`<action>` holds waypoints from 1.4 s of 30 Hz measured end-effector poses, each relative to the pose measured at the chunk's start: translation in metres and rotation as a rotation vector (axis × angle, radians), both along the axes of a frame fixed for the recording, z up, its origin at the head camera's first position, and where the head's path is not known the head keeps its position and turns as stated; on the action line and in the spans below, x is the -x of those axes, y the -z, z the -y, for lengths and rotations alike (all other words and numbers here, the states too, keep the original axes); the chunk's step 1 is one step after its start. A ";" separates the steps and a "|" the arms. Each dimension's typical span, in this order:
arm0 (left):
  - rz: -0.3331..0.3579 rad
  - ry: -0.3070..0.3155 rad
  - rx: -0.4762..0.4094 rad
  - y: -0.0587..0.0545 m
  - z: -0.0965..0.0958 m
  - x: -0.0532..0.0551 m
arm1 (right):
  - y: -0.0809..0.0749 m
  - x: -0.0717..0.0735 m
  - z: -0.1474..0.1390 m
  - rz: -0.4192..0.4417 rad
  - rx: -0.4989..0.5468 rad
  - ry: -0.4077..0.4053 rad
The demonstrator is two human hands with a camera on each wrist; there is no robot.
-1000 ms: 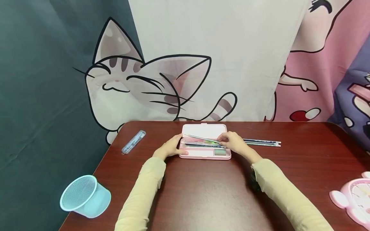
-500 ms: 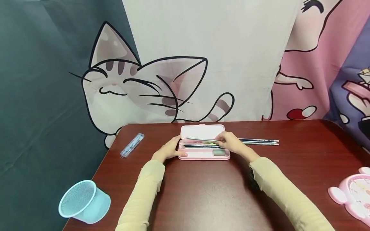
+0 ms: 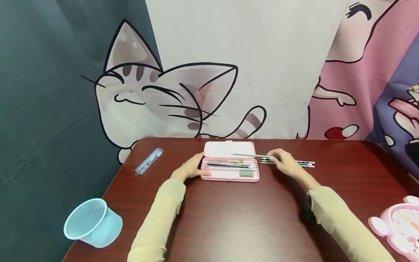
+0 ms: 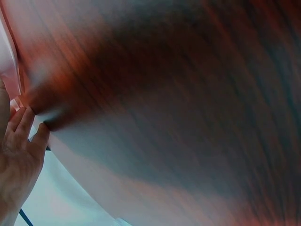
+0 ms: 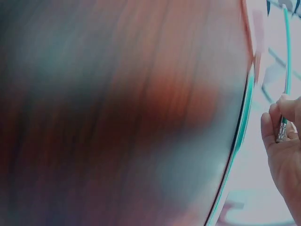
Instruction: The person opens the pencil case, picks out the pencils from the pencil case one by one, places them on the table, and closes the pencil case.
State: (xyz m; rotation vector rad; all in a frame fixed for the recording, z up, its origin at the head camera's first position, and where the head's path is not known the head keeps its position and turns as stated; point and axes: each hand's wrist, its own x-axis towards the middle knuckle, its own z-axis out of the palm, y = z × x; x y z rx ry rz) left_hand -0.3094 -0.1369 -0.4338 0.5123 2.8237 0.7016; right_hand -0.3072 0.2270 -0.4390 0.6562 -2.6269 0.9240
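Note:
A pink pencil case lies with its lid raised at the back. Inside are several pencils and a grey-green block. My left hand grips the case's left end, thumb over the front corner and fingers behind; in the left wrist view, the hand reaches the case's edge. My right hand pinches a pencil near its end, its tip pointing left across the lid. In the right wrist view the green pencil slants up from the fingers. Several pencils lie under this hand.
A slim clear blue case lies at the back left of the brown table. A light blue mesh basket stands at the left edge. At the right edge sits a pink clock. A printed cloth backdrop hangs behind.
My right hand has moved right, away from the case, drawing the pencil out over the lid towards the pencils on the table. My left hand stays on the case.

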 end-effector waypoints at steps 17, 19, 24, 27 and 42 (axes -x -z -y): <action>0.018 -0.058 -0.029 0.004 0.010 -0.010 | -0.002 -0.021 -0.097 0.145 -0.133 0.050; 0.027 -0.054 -0.031 0.004 0.011 -0.010 | 0.002 -0.021 -0.096 0.132 -0.156 0.058; 0.018 -0.025 -0.029 0.002 0.009 -0.007 | 0.006 -0.020 -0.094 0.063 -0.201 0.091; 0.013 -0.015 -0.020 0.001 0.005 -0.004 | 0.004 -0.021 -0.095 0.041 -0.220 0.111; 0.008 -0.002 0.003 -0.001 -0.001 -0.002 | 0.003 -0.008 -0.005 -0.002 -0.032 -0.030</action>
